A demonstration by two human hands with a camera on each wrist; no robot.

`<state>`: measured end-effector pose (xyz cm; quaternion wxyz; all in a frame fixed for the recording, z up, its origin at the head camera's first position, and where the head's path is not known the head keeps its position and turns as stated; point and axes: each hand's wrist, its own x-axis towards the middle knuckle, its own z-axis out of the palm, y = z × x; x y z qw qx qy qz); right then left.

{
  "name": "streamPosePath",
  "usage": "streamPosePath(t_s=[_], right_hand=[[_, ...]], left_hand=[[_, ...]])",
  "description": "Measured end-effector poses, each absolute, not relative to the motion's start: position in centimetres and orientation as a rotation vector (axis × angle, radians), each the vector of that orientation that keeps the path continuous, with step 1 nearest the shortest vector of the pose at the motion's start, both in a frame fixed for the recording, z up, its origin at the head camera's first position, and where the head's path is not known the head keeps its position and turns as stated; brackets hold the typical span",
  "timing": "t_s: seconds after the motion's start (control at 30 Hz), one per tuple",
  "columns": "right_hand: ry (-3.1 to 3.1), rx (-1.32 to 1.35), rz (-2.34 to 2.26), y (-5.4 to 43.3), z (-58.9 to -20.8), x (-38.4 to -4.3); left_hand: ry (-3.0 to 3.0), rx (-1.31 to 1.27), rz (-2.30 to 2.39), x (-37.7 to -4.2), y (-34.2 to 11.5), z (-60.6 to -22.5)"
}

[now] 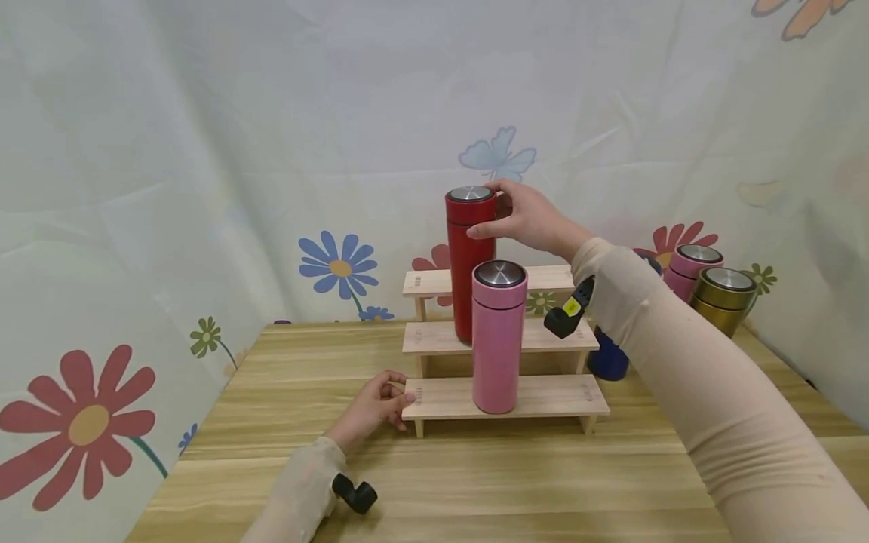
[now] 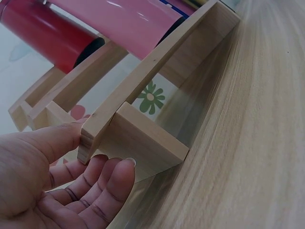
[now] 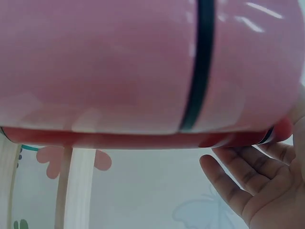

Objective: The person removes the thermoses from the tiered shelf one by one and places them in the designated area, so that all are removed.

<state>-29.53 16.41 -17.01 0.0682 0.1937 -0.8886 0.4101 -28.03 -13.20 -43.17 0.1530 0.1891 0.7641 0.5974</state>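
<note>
A three-tier wooden display stand [image 1: 434,396] rests on the table. On its lowest step stands a pink thermos [image 1: 498,354], upright. Behind that, a tall red thermos [image 1: 462,264] is upright at the middle step, its lower part partly hidden by the pink one. My right hand [image 1: 532,219] holds the red thermos near its lid, thumb in front and fingers behind; the right wrist view shows these fingers [image 3: 233,176] against it. At the lowest step's left end, my left hand [image 1: 373,407] pinches the board, thumb above and fingers below [image 2: 95,181].
Right of the stand, partly behind my right arm, are a blue thermos [image 1: 607,358], another pink thermos [image 1: 692,268] and a gold thermos [image 1: 725,298]. A floral cloth backdrop [image 1: 380,113] hangs behind the wood-grain table [image 1: 319,354].
</note>
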Motion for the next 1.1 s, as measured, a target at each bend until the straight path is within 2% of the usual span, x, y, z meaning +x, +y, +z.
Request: streamPosePath(t_s=[0.53, 1.1], right_hand=[[-2.679, 0.505, 1.181, 18.9, -15.8, -28.9], [-2.66, 0.361, 1.12, 22.7, -13.9, -26.4]], left_hand=[[2.176, 0.55, 1.72, -28.2, -13.4, -43.3], [2.183, 0.56, 1.708, -28.5, -14.0, -43.2]])
